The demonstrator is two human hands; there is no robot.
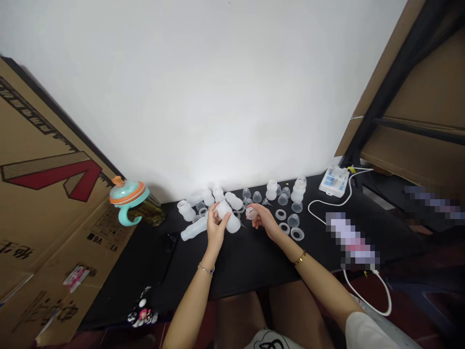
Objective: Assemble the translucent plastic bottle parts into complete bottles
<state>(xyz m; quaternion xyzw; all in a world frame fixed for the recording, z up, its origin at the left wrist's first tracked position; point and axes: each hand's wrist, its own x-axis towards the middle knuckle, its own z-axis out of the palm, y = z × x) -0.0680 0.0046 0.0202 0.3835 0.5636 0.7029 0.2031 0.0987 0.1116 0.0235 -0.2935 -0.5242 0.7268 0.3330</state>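
My left hand [215, 227] is closed around a white, translucent bottle [233, 223], tilted above the black table. Just to its right, my right hand [264, 219] pinches a small clear piece [250, 213], which looks like a nipple in a collar. Several white bottles stand or lie behind and left of my left hand, among them a lying one [194, 229] and an open-necked one [186, 211]. Right of my right hand are loose rings [297, 234], clear domed caps [293, 220] and two upright bottles, one of them near the wall [271, 190].
A teal-lidded jug [132, 201] stands at the left beside cardboard [54, 194]. On the right are a white case with blue parts [334, 181], a white cable [319, 202] and a blurred-out object [351, 239]. A dark flat object with a charm [143, 315] lies at left.
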